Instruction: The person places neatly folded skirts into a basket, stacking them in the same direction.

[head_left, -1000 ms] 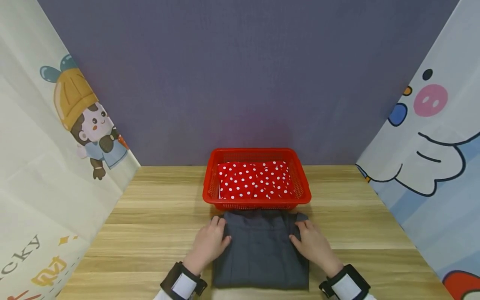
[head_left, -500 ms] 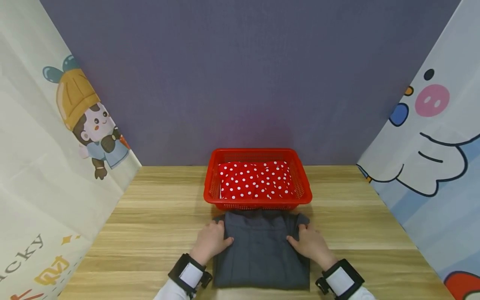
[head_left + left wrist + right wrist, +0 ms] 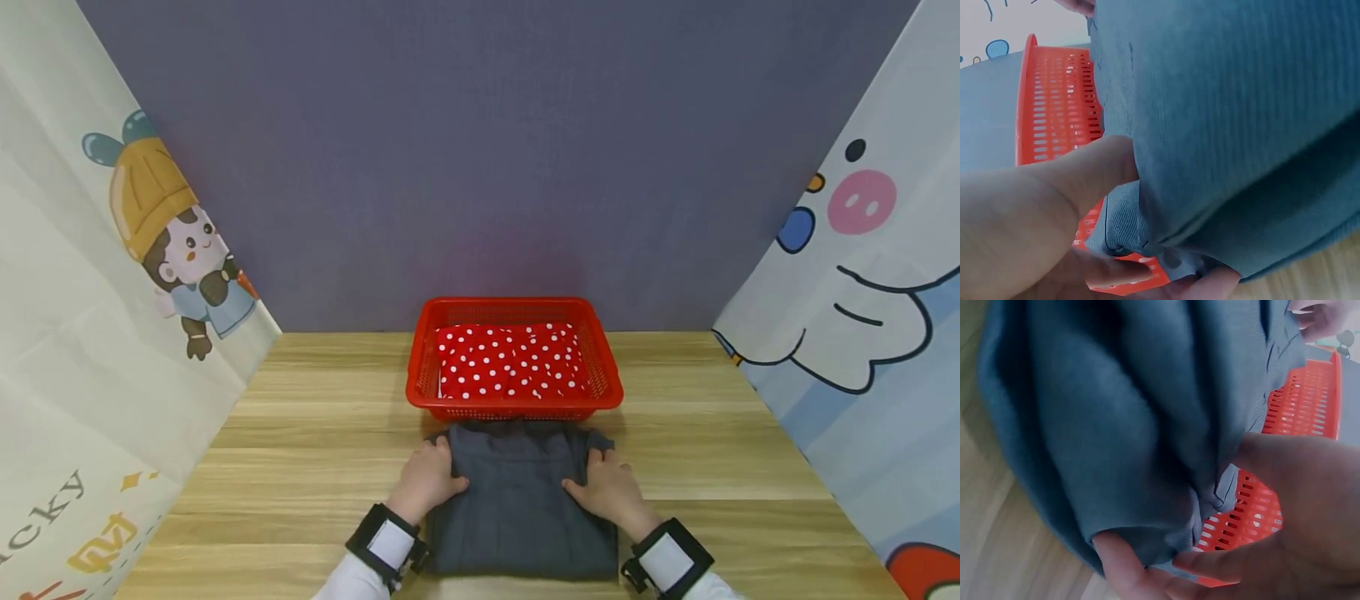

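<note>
A folded dark grey garment [image 3: 517,508] lies on the table, close against the front of the red basket. At its left edge my left hand [image 3: 427,482] grips the cloth, thumb on top. My right hand [image 3: 611,492] holds the opposite edge the same way. In the left wrist view, fingers [image 3: 1210,284] reach beneath the garment's side [image 3: 1210,125]. Fingers [image 3: 1122,562] also tuck under the cloth [image 3: 1110,437] in the right wrist view. The fingertips under the fabric are partly hidden.
The red plastic basket [image 3: 514,410] stands behind the garment near the back wall [image 3: 495,167], with a folded red cloth with white dots [image 3: 510,362] inside. Wooden tabletop [image 3: 315,467] extends on both sides. Printed white curtains [image 3: 67,317] flank the table.
My right hand has shifted left, its thumb farther in over the garment. My left hand has moved slightly right onto the cloth. The garment and basket stay almost in place.
</note>
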`<state>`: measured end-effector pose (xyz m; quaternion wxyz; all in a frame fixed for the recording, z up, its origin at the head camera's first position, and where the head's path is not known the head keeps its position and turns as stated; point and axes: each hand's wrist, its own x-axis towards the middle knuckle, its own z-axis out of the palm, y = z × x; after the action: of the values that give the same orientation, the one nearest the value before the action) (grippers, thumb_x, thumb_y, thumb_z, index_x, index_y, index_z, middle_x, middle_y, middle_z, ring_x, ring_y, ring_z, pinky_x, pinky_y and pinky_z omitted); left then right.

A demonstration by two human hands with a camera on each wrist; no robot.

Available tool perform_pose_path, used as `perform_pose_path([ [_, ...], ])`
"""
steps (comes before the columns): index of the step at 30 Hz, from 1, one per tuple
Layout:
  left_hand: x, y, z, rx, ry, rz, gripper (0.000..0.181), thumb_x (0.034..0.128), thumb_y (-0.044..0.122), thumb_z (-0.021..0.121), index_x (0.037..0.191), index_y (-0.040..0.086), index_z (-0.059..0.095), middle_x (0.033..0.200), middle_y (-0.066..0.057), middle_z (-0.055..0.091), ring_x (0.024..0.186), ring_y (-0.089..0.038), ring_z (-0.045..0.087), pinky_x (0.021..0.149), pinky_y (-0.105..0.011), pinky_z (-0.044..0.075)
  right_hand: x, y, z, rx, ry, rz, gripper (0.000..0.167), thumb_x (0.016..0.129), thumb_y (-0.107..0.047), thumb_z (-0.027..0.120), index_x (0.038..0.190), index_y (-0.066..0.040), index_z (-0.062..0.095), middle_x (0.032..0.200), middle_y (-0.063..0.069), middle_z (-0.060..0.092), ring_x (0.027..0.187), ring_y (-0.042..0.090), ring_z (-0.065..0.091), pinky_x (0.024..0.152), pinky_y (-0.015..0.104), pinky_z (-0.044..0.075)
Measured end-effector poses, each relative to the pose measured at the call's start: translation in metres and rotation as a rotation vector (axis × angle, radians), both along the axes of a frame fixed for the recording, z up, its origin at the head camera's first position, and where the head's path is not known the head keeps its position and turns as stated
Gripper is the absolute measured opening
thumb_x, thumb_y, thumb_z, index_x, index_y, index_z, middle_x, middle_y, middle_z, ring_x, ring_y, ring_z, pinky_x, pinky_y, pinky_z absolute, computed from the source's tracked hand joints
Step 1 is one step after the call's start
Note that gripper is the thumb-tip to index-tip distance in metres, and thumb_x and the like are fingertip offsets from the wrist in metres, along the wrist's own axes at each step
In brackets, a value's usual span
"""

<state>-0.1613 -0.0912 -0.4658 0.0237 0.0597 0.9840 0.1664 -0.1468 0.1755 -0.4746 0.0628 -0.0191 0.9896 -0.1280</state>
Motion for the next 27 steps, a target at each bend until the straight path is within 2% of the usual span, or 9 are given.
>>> perform_pose_path([
  [5,-0.002,0.003,-0.002,0.028,-0.010,0.025,0.076,0.0631,0.029,0.082,0.117,-0.012,0.046,0.091,-0.025,0.057,0.075,-0.036,0.058,0.067,-0.046,0.050,-0.002,-0.003,-0.001,-0.069,-0.026,-0.026,0.075,0.077,-0.034,0.070,0.121,0.019,0.042,0.117,0.040,0.044,0.096,0.053,0.052,0.079,0.058,0.046],
  [12,0.000,0.006,-0.003,0.070,0.017,0.012,0.059,0.0619,0.020,0.080,0.104,-0.008,0.049,0.083,-0.023,0.056,0.068,-0.035,0.058,0.061,-0.045,0.049,-0.002,-0.007,-0.003,-0.139,0.014,-0.017,0.070,0.075,-0.022,0.073,0.119,0.021,0.040,0.114,0.038,0.044,0.095,0.048,0.055,0.079,0.053,0.048],
  [16,0.000,0.008,-0.004,0.098,0.013,0.013,0.057,0.0619,0.017,0.080,0.103,-0.008,0.049,0.083,-0.023,0.056,0.067,-0.035,0.059,0.059,-0.044,0.049,-0.003,-0.010,-0.003,-0.159,0.029,0.010,0.066,0.074,-0.018,0.073,0.116,0.021,0.042,0.112,0.038,0.046,0.096,0.046,0.054,0.080,0.052,0.048],
  [23,-0.002,0.008,-0.003,0.125,0.002,-0.004,0.052,0.0622,0.014,0.079,0.099,-0.008,0.049,0.080,-0.020,0.057,0.067,-0.033,0.058,0.058,-0.043,0.048,-0.006,-0.013,-0.001,-0.224,-0.027,-0.013,0.058,0.075,-0.013,0.069,0.116,0.019,0.042,0.108,0.034,0.048,0.095,0.042,0.055,0.082,0.051,0.047],
  [27,-0.001,0.008,-0.004,0.130,0.014,-0.019,0.049,0.0618,0.012,0.078,0.096,-0.008,0.049,0.076,-0.020,0.058,0.064,-0.032,0.057,0.056,-0.041,0.047,-0.007,-0.014,-0.003,-0.262,-0.023,-0.024,0.051,0.076,-0.010,0.065,0.112,0.018,0.043,0.104,0.032,0.054,0.094,0.041,0.057,0.082,0.051,0.047],
])
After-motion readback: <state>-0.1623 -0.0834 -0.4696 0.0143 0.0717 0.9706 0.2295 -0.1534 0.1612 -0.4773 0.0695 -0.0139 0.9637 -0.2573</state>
